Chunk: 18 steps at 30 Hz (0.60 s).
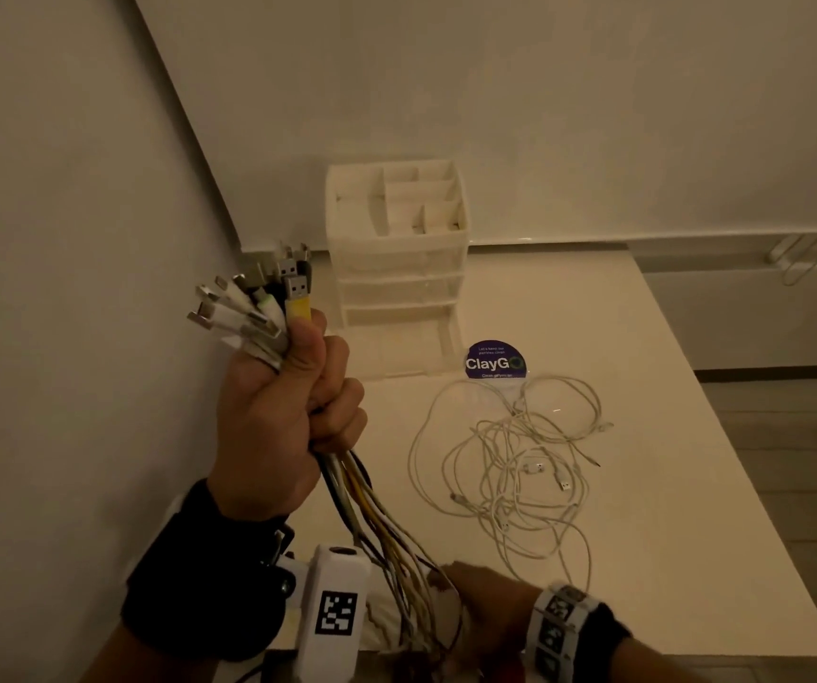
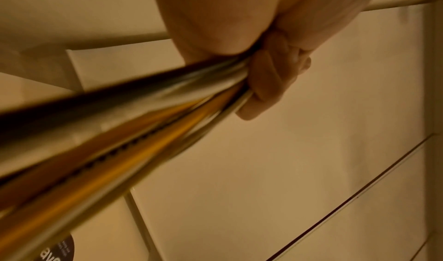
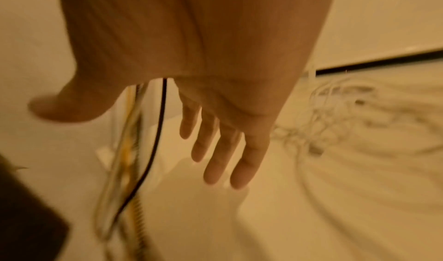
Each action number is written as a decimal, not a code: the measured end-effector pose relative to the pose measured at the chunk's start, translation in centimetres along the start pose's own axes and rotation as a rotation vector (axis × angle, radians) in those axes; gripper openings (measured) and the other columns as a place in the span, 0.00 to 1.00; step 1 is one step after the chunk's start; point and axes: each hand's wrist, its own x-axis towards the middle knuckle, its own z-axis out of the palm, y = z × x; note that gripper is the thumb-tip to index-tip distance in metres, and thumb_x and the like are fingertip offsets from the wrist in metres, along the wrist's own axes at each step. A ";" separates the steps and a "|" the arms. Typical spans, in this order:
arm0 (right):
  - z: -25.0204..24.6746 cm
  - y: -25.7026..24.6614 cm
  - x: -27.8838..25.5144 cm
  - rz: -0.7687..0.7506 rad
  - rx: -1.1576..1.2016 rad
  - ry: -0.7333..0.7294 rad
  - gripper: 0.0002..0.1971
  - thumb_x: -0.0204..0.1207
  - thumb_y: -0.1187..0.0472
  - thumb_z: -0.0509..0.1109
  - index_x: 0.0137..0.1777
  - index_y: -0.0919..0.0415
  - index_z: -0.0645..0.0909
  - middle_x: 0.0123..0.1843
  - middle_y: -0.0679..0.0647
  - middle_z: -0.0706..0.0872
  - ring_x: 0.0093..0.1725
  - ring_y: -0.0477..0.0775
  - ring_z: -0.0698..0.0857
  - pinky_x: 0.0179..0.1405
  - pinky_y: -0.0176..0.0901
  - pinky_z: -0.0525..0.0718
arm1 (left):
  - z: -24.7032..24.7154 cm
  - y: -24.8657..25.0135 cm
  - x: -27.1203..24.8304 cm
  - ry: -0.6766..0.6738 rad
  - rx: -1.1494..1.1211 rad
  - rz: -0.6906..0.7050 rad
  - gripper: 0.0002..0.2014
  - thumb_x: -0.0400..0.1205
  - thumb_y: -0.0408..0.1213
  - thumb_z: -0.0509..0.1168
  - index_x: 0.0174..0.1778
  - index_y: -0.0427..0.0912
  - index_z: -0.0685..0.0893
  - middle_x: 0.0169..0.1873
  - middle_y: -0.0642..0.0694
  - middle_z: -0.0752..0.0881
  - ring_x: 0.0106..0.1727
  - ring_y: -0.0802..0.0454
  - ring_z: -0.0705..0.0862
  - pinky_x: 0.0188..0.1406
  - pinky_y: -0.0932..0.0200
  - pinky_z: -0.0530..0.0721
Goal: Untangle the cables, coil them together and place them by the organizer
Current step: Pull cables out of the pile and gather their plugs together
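My left hand (image 1: 288, 406) is raised in a fist around a thick bundle of cables (image 1: 362, 515), white, yellow and black. Their USB plugs (image 1: 258, 298) fan out above the fist. In the left wrist view the fingers (image 2: 271, 79) curl tight round the bundle (image 2: 134, 117). The strands hang down to the table's front edge. My right hand (image 1: 485, 603) is low beside those hanging strands; in the right wrist view its fingers (image 3: 220, 151) are straight and spread, holding nothing, with the strands (image 3: 134, 151) to their left. A tangle of white cables (image 1: 515, 470) lies on the table. The white organizer (image 1: 396, 248) stands at the back.
The white table (image 1: 643, 485) ends at the right and front edges. A round purple ClayGo sticker (image 1: 495, 361) lies in front of the organizer. Walls close in on the left and behind. Floor and a metal frame (image 1: 801, 253) show at far right.
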 end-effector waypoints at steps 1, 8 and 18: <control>-1.3 0.4 -0.5 0.028 -0.016 -0.014 0.44 0.64 0.46 0.82 0.79 0.49 0.64 0.74 0.53 0.73 0.72 0.58 0.74 0.73 0.52 0.74 | -0.1 -0.1 -0.1 0.007 0.002 0.005 0.20 0.82 0.49 0.64 0.32 0.44 0.64 0.20 0.54 0.66 0.16 0.59 0.55 0.17 0.69 0.58; -7.3 3.3 1.5 0.134 -0.166 0.455 0.18 0.80 0.62 0.65 0.70 0.52 0.77 0.67 0.51 0.80 0.67 0.51 0.79 0.64 0.38 0.75 | -0.3 -0.6 -0.3 0.051 -0.019 0.009 0.21 0.79 0.51 0.69 0.33 0.44 0.65 0.20 0.54 0.67 0.16 0.60 0.57 0.16 0.70 0.61; -5.2 4.5 4.1 0.324 -0.365 0.464 0.15 0.82 0.58 0.59 0.67 0.55 0.74 0.68 0.55 0.74 0.66 0.59 0.80 0.63 0.52 0.78 | -0.5 -1.4 0.2 0.104 -0.135 -0.052 0.18 0.74 0.44 0.74 0.36 0.43 0.69 0.22 0.51 0.65 0.17 0.59 0.59 0.16 0.65 0.58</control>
